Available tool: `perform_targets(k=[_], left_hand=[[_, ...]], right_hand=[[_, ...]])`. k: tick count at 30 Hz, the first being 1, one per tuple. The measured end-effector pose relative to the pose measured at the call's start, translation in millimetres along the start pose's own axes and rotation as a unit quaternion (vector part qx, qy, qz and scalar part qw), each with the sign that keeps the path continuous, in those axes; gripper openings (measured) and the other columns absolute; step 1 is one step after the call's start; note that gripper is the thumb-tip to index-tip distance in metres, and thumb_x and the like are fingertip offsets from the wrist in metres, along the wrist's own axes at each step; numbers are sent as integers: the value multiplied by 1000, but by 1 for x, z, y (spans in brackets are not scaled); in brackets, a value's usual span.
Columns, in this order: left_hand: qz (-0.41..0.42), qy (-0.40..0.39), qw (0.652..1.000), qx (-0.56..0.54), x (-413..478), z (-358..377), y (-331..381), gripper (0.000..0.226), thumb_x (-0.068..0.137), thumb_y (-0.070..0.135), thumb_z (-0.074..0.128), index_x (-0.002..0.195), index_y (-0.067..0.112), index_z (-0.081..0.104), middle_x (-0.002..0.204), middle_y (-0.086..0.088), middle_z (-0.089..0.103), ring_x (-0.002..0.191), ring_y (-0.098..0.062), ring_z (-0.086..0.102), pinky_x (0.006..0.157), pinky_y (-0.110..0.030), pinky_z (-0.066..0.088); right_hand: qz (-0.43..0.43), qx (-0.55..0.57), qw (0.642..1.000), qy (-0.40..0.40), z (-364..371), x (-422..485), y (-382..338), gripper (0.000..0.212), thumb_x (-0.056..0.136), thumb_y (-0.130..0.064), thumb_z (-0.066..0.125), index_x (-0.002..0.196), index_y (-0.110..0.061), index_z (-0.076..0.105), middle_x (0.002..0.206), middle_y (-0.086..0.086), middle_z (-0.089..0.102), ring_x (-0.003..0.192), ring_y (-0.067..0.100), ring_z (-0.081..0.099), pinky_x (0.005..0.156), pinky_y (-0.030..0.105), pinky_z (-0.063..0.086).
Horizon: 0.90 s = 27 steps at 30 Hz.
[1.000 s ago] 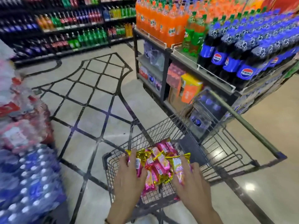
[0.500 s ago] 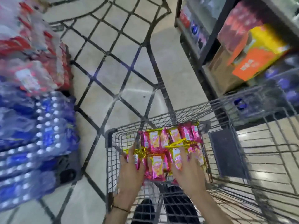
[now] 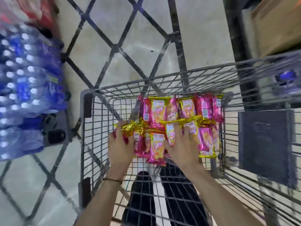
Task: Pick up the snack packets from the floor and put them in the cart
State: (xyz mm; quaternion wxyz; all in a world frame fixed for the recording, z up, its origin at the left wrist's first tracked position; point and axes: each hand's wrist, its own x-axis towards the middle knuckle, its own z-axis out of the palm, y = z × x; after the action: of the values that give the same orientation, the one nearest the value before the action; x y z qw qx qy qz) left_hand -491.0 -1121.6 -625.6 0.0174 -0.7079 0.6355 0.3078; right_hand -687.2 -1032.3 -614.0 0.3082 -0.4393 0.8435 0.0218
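both hands down in the cart: left hand curls over the left end of the near snack packets, right hand lies spread flat on top. the packets sit toward the basket's far right corner, with bare wire along its left side. tiled floor beneath, bottled water packs to the left.

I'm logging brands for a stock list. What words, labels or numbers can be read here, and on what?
No text here can be read.
snack packets: printed fronts and barcode labels, too blurred to read.
bottle packs: blue labels, smeared by motion blur.
dark panel on the cart: faint raised mark, unreadable.
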Motion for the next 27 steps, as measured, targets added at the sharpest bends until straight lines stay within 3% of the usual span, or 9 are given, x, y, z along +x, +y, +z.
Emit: perform_targets(k=[7,12,17,20,23,27], left_hand=[[-29,-31,999,-28,5,6,-2,80,94,47,60,158,36,14,135,-15,43,112,-37,54,94,-46,46],[-15,-41,999,-22,0,-2,-1,81,93,42,61,159,34,14,138,-16,42,115,-39,51,97,-47,43],[-11,-60,998,-5,-9,-17,2,77,90,33,61,156,32,21,142,-19,39,117,-48,50,96,-53,46],[6,-70,998,-1,-19,-32,6,67,90,30,60,150,29,32,143,-20,38,119,-48,49,94,-54,48],[30,-74,997,-3,-31,-51,12,52,97,41,55,145,31,39,141,-23,45,127,-42,45,96,-53,49],[80,-75,993,33,-53,-86,28,56,100,38,54,151,21,38,147,-22,40,128,-42,44,100,-56,47]], right_hand=[[-4,-11,1000,1,12,0,-1,78,91,-60,54,153,-27,20,140,23,38,114,44,54,80,49,56],[9,-9,1000,20,-4,-11,-2,82,92,-65,50,157,-33,10,146,19,36,127,42,46,79,46,56],[2,-21,999,42,-23,-27,-6,83,91,-68,47,156,-31,10,136,15,43,118,38,52,77,46,58],[2,-27,998,59,-40,-41,-13,81,92,-64,51,156,-27,18,135,16,47,116,38,53,73,43,58],[-1,-27,996,87,-61,-56,-25,75,92,-57,54,153,-22,29,130,17,53,111,37,54,70,43,58],[-23,-58,991,119,-96,-79,-40,64,96,-51,46,149,-15,37,129,18,54,110,37,54,77,45,55]])
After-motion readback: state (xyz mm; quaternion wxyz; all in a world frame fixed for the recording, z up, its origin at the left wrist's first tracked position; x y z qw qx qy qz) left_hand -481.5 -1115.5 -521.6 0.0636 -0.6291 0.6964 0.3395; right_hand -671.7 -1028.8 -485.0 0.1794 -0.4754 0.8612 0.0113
